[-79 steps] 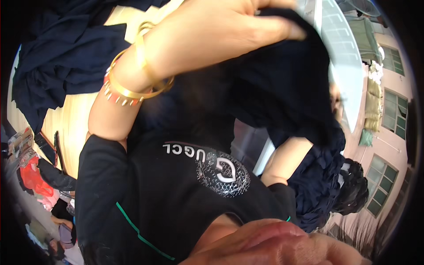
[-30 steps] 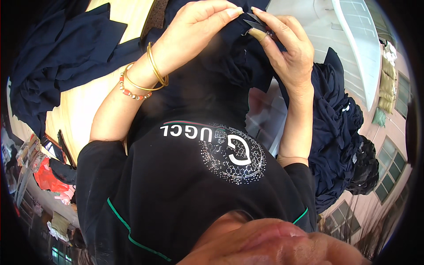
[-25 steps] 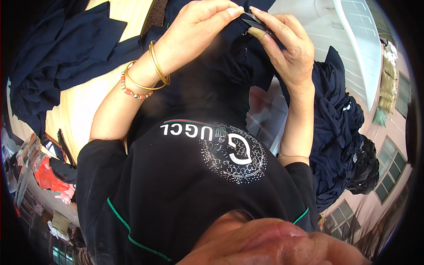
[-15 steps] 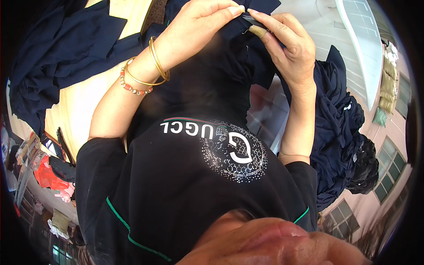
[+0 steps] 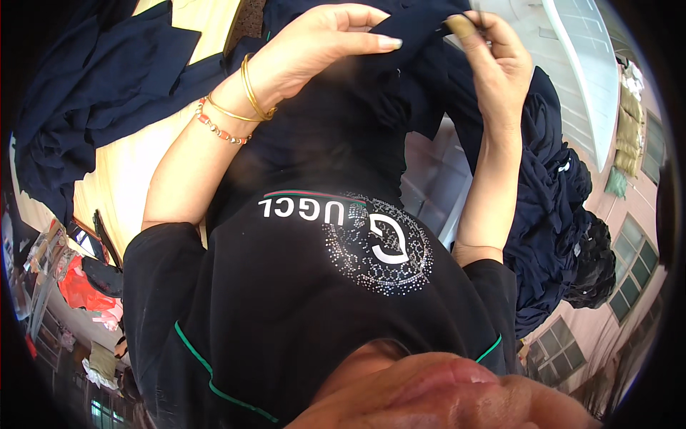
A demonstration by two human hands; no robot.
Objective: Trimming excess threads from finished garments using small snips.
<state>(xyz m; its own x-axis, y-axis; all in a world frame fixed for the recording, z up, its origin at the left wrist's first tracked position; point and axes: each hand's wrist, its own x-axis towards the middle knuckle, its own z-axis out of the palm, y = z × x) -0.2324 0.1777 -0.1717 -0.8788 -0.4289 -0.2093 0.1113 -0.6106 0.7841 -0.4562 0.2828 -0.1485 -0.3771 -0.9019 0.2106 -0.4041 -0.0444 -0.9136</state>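
A dark navy cloth (image 5: 418, 39) is held up at the top of the head view, and more of it hangs down over my lap. My left hand (image 5: 325, 43), with gold bangles and a beaded bracelet at the wrist, grips the cloth between thumb and fingers. On the cloth's other side is my right hand (image 5: 500, 61), its fingers curled in against a thumb with a tan covering (image 5: 461, 27). The thumb tip is at the cloth's edge. What lies inside those curled fingers is partly hidden and blurred.
More navy cloth (image 5: 93, 93) lies on a pale wooden table (image 5: 125, 168) at the left. A large heap of navy cloth (image 5: 536, 214) stands by my right arm. Beyond it is a curved white translucent panel (image 5: 582, 71). Red bags (image 5: 82, 286) are at the far left.
My hands were close together, with a small pointed metal blade at my right fingers. My right hand has since moved right, away from the left, and the blade no longer shows clearly.
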